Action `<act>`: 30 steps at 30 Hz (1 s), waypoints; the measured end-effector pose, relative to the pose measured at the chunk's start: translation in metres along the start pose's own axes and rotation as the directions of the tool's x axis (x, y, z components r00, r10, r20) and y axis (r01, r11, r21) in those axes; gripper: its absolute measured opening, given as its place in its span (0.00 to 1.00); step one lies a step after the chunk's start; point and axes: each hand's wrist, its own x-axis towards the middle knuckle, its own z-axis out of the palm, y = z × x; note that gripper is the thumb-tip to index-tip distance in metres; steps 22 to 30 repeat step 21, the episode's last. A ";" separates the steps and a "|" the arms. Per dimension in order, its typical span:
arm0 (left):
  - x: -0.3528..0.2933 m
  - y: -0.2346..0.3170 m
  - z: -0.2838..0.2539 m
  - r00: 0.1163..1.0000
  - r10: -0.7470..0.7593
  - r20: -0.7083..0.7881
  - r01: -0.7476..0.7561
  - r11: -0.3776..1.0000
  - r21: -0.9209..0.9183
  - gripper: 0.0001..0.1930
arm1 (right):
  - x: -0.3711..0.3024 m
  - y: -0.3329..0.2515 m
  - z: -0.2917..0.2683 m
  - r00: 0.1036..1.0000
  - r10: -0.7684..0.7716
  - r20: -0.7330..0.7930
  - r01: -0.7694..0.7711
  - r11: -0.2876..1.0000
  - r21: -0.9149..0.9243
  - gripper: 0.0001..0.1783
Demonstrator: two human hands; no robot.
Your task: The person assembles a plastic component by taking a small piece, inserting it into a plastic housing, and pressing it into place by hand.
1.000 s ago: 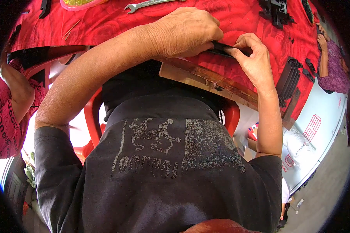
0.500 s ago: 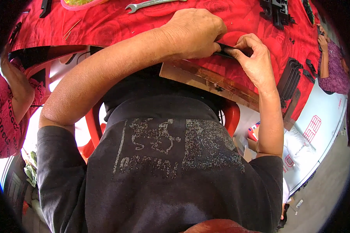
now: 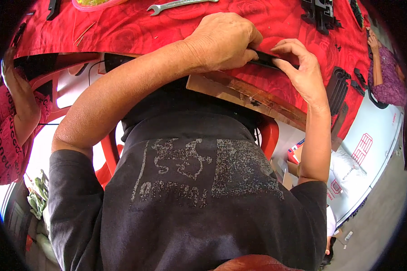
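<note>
A narrow black plastic strip (image 3: 264,60) is held low over the red cloth, close to the table's front edge. My left hand (image 3: 226,39) has its fingers curled, with the thumb pressed at the strip's left end. At the other end is my right hand (image 3: 302,67), its thumb against the strip and its fingers bent above it. Both hands hide parts of the strip, so its full shape does not show.
Beyond my hands lie an open-end wrench (image 3: 181,4) and a pink-rimmed bowl (image 3: 99,5). Black plastic parts rest at the far right (image 3: 320,16) and in a stack (image 3: 338,90) nearer. A wooden board (image 3: 244,92) edges the table. Other people sit at both sides.
My right hand has shifted slightly right along the strip, its thumb and fingers further apart, baring more of the strip. My left forearm has moved a little.
</note>
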 end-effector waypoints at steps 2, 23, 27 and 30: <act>0.001 -0.001 0.002 1.000 0.014 -0.017 -0.015 1.000 -0.026 0.09 | -0.004 -0.001 -0.002 0.975 -0.148 -0.165 0.142 0.989 -0.048 0.10; -0.019 0.032 0.007 0.977 -0.178 -0.115 0.113 0.896 -0.429 0.09 | -0.047 -0.029 0.072 0.916 0.287 -0.281 0.222 0.219 0.950 0.26; -0.019 0.032 0.007 0.977 -0.178 -0.115 0.113 0.896 -0.429 0.09 | -0.047 -0.029 0.072 0.916 0.287 -0.281 0.222 0.219 0.950 0.26; -0.019 0.032 0.007 0.977 -0.178 -0.115 0.113 0.896 -0.429 0.09 | -0.047 -0.029 0.072 0.916 0.287 -0.281 0.222 0.219 0.950 0.26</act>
